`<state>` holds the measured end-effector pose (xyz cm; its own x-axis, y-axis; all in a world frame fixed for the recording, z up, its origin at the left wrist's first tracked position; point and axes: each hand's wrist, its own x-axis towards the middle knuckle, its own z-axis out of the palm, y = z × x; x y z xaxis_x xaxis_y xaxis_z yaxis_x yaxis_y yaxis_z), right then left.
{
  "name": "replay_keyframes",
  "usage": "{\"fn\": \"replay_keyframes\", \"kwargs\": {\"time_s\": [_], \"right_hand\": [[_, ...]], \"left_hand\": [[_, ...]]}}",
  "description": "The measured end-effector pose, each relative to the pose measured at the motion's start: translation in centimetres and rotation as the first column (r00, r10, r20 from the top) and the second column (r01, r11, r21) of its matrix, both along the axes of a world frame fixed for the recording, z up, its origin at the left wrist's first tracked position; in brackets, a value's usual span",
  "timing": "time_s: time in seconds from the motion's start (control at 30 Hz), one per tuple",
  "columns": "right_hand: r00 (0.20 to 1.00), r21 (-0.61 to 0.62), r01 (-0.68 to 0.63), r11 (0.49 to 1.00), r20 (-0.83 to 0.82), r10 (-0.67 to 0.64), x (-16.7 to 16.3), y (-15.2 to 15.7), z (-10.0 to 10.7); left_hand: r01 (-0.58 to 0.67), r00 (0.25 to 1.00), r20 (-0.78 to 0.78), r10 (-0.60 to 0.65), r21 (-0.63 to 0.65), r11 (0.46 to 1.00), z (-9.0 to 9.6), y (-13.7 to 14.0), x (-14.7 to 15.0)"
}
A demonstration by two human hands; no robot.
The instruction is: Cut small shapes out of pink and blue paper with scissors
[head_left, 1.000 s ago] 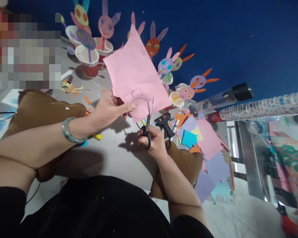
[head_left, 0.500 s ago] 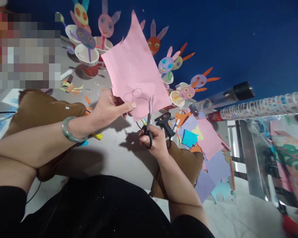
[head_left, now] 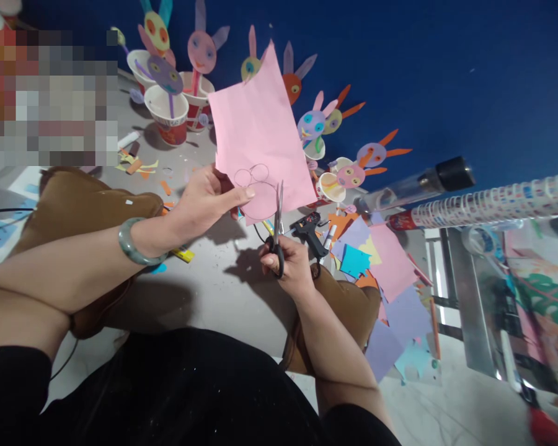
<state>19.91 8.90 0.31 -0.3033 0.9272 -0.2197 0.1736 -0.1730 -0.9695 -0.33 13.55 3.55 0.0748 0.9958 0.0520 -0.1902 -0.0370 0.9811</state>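
Observation:
A sheet of pink paper (head_left: 260, 130) is held up in front of me, its lower left edge pinched between the thumb and fingers of my left hand (head_left: 214, 201). Drawn on its lower part are a large circle and two smaller ones above it. My right hand (head_left: 291, 263) is wrapped round the black handles of a pair of scissors (head_left: 278, 232). Their blades point upward at the paper, beside the right edge of the large circle, and look nearly closed. The fingers of my left hand behind the sheet are partly hidden.
Paper cups (head_left: 167, 114) with rabbit-faced sticks stand along the blue wall. A black glue gun (head_left: 311, 232) lies right of the scissors, near stacked coloured paper (head_left: 393, 260). A long stack of cups (head_left: 483, 201) lies at the right. Brown cushions (head_left: 97, 198) flank me.
The pink sheet has turned slightly and its top corner has shifted right and down, uncovering a yellow rabbit face behind it. Both hands keep their grip.

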Motion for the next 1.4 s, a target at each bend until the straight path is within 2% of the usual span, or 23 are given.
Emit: {"fn": "replay_keyframes", "kwargs": {"time_s": [0.27,0.6,0.97,1.2,1.4], "right_hand": [[1.0,0.021,-0.003,1.0,0.017,0.003,0.0,0.1,0.1],[0.999,0.037,-0.013,0.999,0.032,0.012,0.3,0.2,0.0],[1.0,0.044,-0.011,0.999,-0.013,0.012,0.2,0.1,0.2],[1.0,0.009,-0.021,1.0,-0.001,0.021,0.1,0.1,0.4],[1.0,-0.004,-0.023,1.0,-0.016,0.023,0.1,0.1,0.2]], "left_hand": [[-0.007,1.0,-0.028,0.008,0.02,1.0,-0.1,0.1,0.0],[0.048,0.999,-0.011,-0.047,0.035,0.998,0.5,0.0,0.0],[0.024,0.999,0.036,-0.023,-0.045,0.999,-0.1,0.1,-0.1],[-0.008,0.993,0.115,0.01,-0.022,1.0,-1.1,0.5,0.0],[0.024,0.993,0.116,-0.023,-0.012,1.0,-1.6,0.8,-0.2]]}}
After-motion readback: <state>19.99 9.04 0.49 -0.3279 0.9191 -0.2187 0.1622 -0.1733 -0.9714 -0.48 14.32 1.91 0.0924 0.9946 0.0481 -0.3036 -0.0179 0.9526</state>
